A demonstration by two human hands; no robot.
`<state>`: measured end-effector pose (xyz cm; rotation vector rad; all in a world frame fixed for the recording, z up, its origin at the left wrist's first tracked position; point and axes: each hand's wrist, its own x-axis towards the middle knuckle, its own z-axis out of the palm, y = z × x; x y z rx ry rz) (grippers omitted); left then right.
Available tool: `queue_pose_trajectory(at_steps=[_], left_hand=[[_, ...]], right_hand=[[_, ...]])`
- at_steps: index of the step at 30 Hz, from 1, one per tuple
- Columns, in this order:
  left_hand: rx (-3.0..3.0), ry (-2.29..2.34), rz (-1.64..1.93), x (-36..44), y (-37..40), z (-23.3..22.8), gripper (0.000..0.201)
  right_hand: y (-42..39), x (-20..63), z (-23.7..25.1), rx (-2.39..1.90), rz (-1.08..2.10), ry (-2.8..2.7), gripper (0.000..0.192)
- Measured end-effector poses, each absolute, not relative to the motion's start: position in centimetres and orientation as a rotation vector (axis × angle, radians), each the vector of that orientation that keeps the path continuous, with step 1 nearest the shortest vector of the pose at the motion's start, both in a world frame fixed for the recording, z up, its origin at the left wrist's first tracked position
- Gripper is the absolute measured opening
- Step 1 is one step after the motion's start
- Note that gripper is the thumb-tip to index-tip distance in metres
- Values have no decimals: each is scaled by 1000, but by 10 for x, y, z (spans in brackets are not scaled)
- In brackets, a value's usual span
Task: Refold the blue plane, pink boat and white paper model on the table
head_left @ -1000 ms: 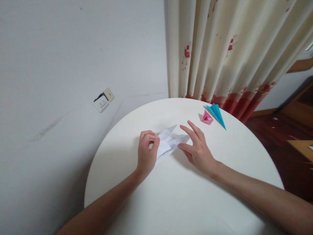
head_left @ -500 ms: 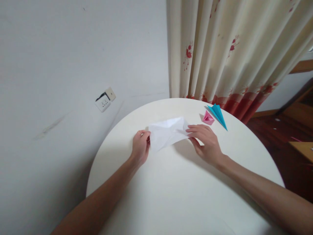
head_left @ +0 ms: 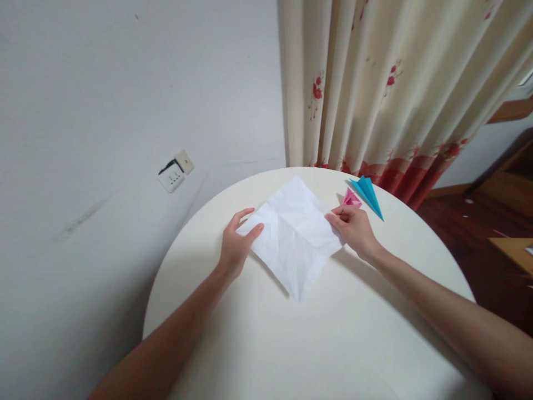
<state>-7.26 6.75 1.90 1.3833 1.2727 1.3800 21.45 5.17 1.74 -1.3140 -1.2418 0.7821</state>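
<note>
One sheet (head_left: 291, 233) between: my left hand (head_left: 235, 243) clasps one corner, right hand (head_left: 353, 226) pinches another; one pink fold (head_left: 351, 198), one blue fold (head_left: 368, 195).

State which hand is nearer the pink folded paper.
Right. The right hand, holding the white sheet, is just in front of the pink folded paper, hiding part of it; the left hand is farther off, at the sheet's left corner.

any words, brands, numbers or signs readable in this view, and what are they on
No text can be read.
White paper: creases, no legible writing.
Pink folded paper and blue folded paper: no legible writing.
Wall socket: dark slots, no legible label.
Plate beside it: a small mark, too small to read.
</note>
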Motion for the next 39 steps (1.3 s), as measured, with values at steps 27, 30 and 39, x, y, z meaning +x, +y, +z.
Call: queue_pose_trajectory(at_steps=[27,30,39], left_hand=[[2691,1721,194,-56,67,-20,53],[2613,1817,164,-76,86,-20,55],[2316,2102,82,-163,158,-14,61]], right_hand=[[1,151,-29,-1524,171,-2499,63],[0,158,-24,-1492,243,-2515,62],[45,228,8,-1723,41,-1866,31]])
